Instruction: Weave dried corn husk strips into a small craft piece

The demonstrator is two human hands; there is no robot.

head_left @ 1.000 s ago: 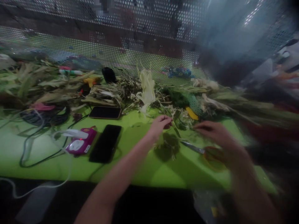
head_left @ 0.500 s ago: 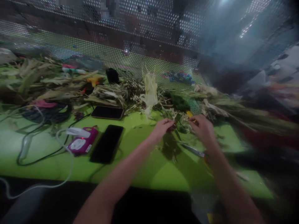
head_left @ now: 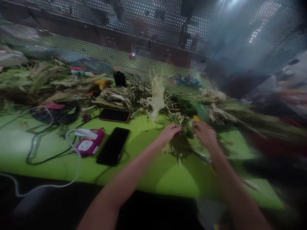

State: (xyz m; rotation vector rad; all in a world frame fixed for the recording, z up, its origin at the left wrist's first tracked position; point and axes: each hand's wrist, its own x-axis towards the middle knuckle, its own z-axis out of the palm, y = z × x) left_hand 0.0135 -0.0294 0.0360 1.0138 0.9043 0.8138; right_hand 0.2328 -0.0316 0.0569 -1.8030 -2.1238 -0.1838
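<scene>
Above the green table point(head_left: 148, 172), my left hand point(head_left: 170, 131) is closed in a pinch, with a small reddish spot at its fingertips. What it grips is too small and blurred to name. My right hand point(head_left: 205, 133) sits a short way to the right, fingers closed together; anything inside them is hidden. Bits of dry plant scrap point(head_left: 177, 156) lie below and between the two hands. A pair of scissors point(head_left: 202, 157) rests on the table, partly covered by my right forearm. Beyond my right hand is a yellow object point(head_left: 196, 118).
Dried leaves and husks point(head_left: 52, 80) are heaped along the back, with a pale husk piece point(head_left: 157, 94) upright amid them. Two phones point(head_left: 113, 146) and a purple power adapter point(head_left: 90, 142) with cables lie left. A perforated metal panel point(head_left: 144, 60) stands behind.
The view has shifted slightly, so the phones and adapter appear farther right. My two hands stay close together, still pinched, with small finger movements. My right forearm covers more of the scissors.
</scene>
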